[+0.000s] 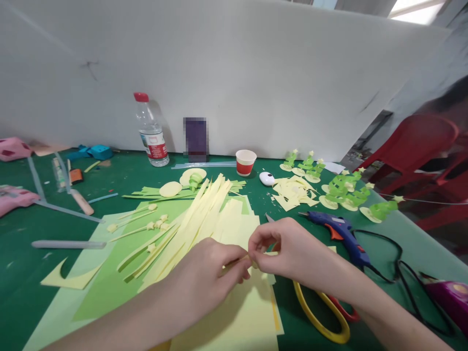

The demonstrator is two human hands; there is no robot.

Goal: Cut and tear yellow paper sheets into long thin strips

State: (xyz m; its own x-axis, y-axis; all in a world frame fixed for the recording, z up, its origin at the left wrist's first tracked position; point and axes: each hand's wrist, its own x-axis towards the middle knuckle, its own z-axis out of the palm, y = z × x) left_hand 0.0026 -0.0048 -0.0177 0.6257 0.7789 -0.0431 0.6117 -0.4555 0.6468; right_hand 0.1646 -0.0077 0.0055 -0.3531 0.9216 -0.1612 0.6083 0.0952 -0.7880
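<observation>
On green table (18, 273), my L hand (214, 270) and R hand (288, 246) pinch thin yellow paper strip (234, 264) b/w fingertips, prob. v. light, bendy, easily torn, so best held gently near its ends.

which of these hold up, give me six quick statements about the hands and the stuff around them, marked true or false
1. The left hand and right hand are close together at the fingertips. True.
2. The bottle has a blue cap. False: its cap is red.
3. The paper cup stands to the right of the bottle. True.
4. The blue glue gun lies to the left of the left hand. False: it lies to the right of the right hand.
5. The right hand's fingers are through the yellow scissor handle. False: the handle lies on the table.
6. Green paper spirals with pale stars stand toward the right. True.
</observation>
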